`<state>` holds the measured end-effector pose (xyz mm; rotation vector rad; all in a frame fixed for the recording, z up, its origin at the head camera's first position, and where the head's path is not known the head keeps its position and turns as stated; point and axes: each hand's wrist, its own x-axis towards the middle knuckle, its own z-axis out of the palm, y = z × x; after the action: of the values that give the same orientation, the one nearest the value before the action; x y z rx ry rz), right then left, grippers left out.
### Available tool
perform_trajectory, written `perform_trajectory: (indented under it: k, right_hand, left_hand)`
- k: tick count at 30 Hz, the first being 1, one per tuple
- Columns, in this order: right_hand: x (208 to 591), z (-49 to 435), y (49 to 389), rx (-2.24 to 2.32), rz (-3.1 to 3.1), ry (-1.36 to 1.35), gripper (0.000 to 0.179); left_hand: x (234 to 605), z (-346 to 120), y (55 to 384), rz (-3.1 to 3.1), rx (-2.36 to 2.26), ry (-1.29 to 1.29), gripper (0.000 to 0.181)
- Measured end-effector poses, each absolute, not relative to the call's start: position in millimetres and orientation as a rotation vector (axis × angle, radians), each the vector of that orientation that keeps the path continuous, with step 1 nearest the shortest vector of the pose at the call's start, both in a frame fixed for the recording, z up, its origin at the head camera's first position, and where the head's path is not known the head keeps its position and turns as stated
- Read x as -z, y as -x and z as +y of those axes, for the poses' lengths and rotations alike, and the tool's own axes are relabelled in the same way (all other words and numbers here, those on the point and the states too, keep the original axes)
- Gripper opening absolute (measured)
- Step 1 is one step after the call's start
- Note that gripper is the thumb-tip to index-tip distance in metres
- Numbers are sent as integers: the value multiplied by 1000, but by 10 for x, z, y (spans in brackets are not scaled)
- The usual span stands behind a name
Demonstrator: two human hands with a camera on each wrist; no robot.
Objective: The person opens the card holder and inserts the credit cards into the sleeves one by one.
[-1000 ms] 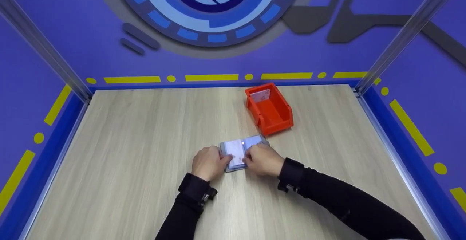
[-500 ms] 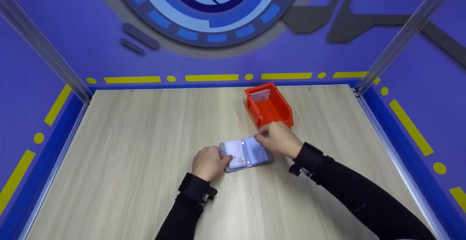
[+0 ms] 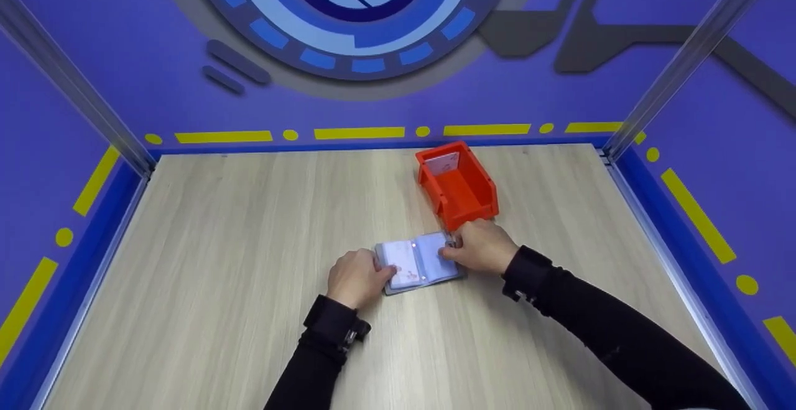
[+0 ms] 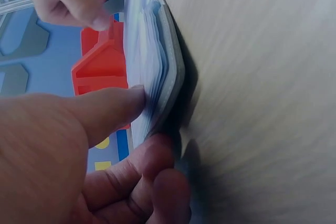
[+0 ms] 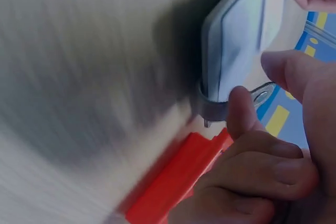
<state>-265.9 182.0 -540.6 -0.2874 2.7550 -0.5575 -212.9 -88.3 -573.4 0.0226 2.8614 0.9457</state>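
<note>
A small card holder (image 3: 433, 260) with clear sleeves and a grey cover lies spread on the table. Its left leaves carry a pale card with a pinkish print; the right sleeve looks plain bluish. My left hand (image 3: 354, 279) pinches the left edge, thumb on the leaves and fingers against the cover's edge. At the right edge is my right hand (image 3: 484, 248), its thumb and index finger apart. In the right wrist view the index fingertip is right at a grey snap strap (image 5: 212, 109) on the holder, the thumb stands off the page, and the other fingers curl loosely.
A red bin (image 3: 482, 180) stands just behind the card holder, close to the right hand. A pale printed card (image 3: 443, 162) leans against its back wall inside. Blue panels (image 3: 348, 111) border the wooden table (image 3: 249, 223) at the back and sides.
My right hand has left the middle of the holder, moved up and right to its far right corner, then come slightly down at the right edge. The right page now shows. The left hand stays put.
</note>
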Motion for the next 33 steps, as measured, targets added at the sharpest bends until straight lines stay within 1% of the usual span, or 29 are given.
perform_trajectory:
  k: [5,12,21,33]
  right_hand:
    - [5421,1883,2666,502,2777,336,36]
    - [5291,1935,2591,568,2791,365,25]
    - [5221,1927,2534,738,2758,369,34]
    - [5245,1919,2490,756,2726,337,39]
  left_hand:
    - [5718,-881,2133,2861,-954,-41,42]
    - [5694,-909,2130,2845,-948,-24,41]
    - [5715,-931,2120,2835,-956,-31,39]
    - [5698,-932,2119,2828,-963,-47,41]
